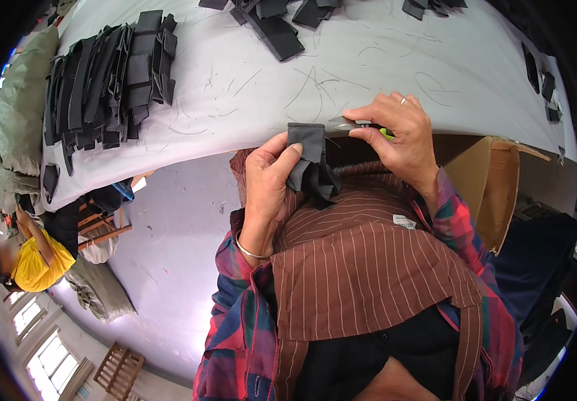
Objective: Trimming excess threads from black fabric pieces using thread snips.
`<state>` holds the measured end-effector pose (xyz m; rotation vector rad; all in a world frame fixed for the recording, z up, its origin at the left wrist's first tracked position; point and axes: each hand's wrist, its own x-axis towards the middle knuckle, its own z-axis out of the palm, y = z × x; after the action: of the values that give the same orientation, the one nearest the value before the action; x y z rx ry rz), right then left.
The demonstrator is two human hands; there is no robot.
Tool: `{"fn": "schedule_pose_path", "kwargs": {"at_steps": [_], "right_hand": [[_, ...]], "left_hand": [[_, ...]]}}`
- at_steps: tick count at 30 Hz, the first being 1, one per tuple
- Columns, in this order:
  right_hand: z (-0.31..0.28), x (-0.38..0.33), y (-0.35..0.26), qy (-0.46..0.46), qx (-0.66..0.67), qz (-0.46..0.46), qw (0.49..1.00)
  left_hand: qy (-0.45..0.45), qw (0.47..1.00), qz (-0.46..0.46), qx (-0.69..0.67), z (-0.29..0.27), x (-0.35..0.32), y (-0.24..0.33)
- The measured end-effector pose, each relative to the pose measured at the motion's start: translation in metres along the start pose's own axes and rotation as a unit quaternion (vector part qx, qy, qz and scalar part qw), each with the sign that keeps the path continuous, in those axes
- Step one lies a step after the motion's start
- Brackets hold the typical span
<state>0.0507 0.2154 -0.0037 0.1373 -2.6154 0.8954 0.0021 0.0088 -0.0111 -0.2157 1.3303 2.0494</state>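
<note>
Pinched between the thumb and fingers of my left hand (266, 175) is a small dark grey fabric piece (310, 142), folded, with its lower end hanging loose in several layers. My right hand (401, 137) grips thread snips (343, 123) with metal blades and a bit of bright green at the handle. The blades point left and lie just right of the fabric's upper edge, apart from it. A short loose thread sticks out from the fabric's right side. Both hands are at the near edge of the white-covered table (235, 100).
A large row of stacked dark fabric pieces (111, 77) lies on the table's left, with more loose pieces (275, 33) at the far side. Cut threads are scattered about. An open cardboard box (499, 180) stands at my right. A person in yellow (44, 260) is far left.
</note>
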Motion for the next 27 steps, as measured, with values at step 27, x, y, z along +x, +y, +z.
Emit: {"fn": "schedule_pose_path", "kwargs": {"at_steps": [27], "right_hand": [[0.017, -0.004, -0.001, 0.059, -0.023, -0.047, 0.997]], "left_hand": [[-0.002, 1.0, -0.022, 0.008, -0.001, 0.006, 0.001]]}}
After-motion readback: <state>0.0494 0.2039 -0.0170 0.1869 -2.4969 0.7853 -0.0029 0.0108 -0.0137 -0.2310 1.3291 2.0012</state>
